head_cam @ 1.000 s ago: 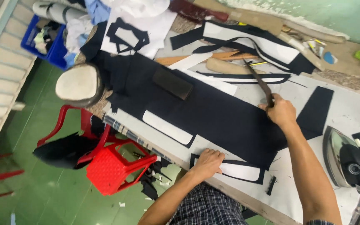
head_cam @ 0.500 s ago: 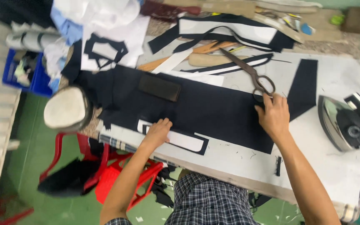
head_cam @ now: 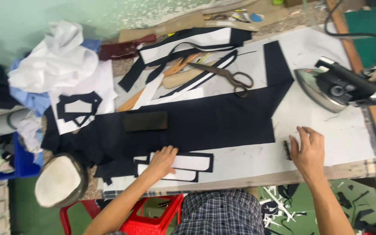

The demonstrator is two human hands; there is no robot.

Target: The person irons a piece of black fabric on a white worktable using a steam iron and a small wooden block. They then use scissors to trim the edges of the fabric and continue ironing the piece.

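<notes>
My left hand point(head_cam: 162, 161) lies flat, fingers spread, on two stacked white pieces with black borders point(head_cam: 187, 166) near the table's front edge. My right hand point(head_cam: 308, 148) rests open on the white table cover point(head_cam: 340, 130), fingers apart, touching a small black scrap point(head_cam: 287, 150). Between and beyond the hands spreads a long piece of dark fabric point(head_cam: 205, 124) with a dark rectangular block point(head_cam: 146, 121) lying on it. Large scissors point(head_cam: 227, 77) rest untouched beyond the fabric.
A steam iron point(head_cam: 334, 85) stands at the right on the table. Black and white cut strips point(head_cam: 188, 43), wooden sticks and crumpled white cloth point(head_cam: 55, 65) crowd the far side. A padded round form point(head_cam: 59, 180), a blue crate point(head_cam: 5, 159) and a red stool point(head_cam: 153, 219) are at the left and front.
My right hand let go of the scissors and came down to the small scrap at the front right. My left hand carried one bordered piece onto the other, and the view swung right.
</notes>
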